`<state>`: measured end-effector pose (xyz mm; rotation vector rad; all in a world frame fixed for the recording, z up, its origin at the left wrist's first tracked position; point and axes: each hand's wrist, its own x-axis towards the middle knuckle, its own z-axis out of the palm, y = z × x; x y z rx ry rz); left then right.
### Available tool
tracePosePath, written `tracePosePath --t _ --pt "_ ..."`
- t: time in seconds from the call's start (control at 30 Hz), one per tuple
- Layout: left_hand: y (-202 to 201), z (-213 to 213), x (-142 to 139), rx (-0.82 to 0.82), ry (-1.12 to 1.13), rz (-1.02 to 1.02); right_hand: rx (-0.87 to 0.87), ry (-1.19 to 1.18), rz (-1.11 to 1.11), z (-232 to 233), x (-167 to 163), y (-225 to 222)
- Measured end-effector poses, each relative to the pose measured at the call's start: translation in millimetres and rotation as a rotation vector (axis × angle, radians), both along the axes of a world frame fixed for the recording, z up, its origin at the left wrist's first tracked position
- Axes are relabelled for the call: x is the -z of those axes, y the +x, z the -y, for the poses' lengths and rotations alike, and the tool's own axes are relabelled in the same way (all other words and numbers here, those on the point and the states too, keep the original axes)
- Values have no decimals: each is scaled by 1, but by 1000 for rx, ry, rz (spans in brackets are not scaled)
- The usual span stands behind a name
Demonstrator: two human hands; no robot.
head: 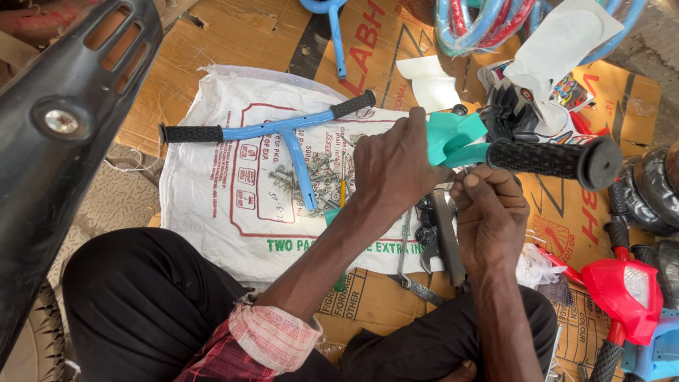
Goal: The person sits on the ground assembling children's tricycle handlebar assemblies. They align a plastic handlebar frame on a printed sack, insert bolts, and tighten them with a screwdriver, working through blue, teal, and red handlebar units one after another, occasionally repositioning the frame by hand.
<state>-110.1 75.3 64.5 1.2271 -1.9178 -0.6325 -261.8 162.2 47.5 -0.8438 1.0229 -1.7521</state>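
Teal handlebar (460, 138) (in both hands)

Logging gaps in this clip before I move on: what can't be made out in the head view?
- Middle of the teal plastic handlebar with black rubber grip: covered by the left hand.
- What the right hand pinches: too small, hidden by its fingers.
- Heap of small metal screws on the white woven sack: too small to count.
- Red plastic toy front piece: cut off by the right edge.
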Motion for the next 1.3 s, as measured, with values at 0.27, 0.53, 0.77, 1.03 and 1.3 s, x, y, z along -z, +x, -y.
tracePosePath --t 0.27,0.53,0.77,1.03,1.3 --pt "-7 -13 0 -47 -84 15 -29 33 -36 -6 -6 -6" --pt "-14 -25 -3 -46 -62 19 175 -20 -499 -20 -3 -12" --pt "-13 -25 -5 -35 -58 10 134 -69 -352 -20 2 -10" --pt "-12 -25 -4 -24 -54 22 109 -78 -212 -17 1 -6" --pt "-10 -23 -4 -10 -33 50 228 -62 -721 -12 -1 0"
